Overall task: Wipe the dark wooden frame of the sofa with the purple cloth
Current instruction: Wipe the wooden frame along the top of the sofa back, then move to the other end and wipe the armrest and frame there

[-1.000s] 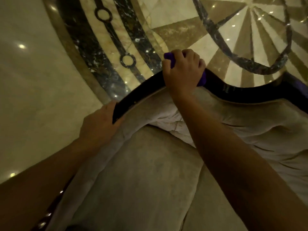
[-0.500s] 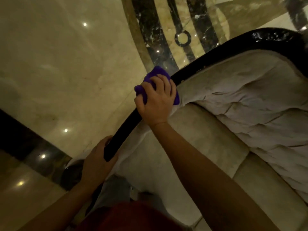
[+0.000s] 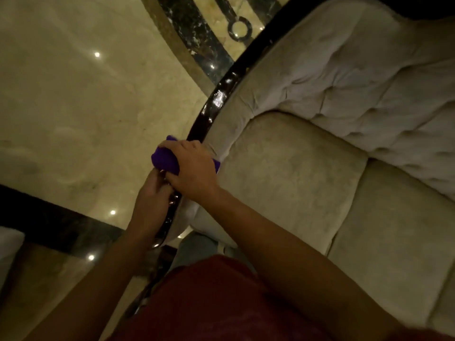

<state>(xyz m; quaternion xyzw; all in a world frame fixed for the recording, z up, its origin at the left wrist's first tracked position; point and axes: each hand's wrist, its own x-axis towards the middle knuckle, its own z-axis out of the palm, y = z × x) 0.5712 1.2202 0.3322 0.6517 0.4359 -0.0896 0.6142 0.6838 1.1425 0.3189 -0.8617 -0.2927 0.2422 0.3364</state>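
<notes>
Dim warm light; glare spots on floor (image 3: 73, 99); soft blur.

A glossy cream marble floor (image 3: 73, 99) carries dark inlaid bands (image 3: 197, 38). Beige cushions (image 3: 290, 173) sit below a tufted backrest (image 3: 369, 89).

My right hand (image 3: 194, 168) covers most of the bunched purple cloth (image 3: 164, 161), so only its nine o'clock end and a sliver at three o'clock show. The glossy dark wooden frame (image 3: 216, 99) disappears under both hands; my left hand (image 3: 151, 193) seems to grip it, fingers hidden. The pale tufted sofa cushion (image 3: 369, 94) runs off at three o'clock.
</notes>
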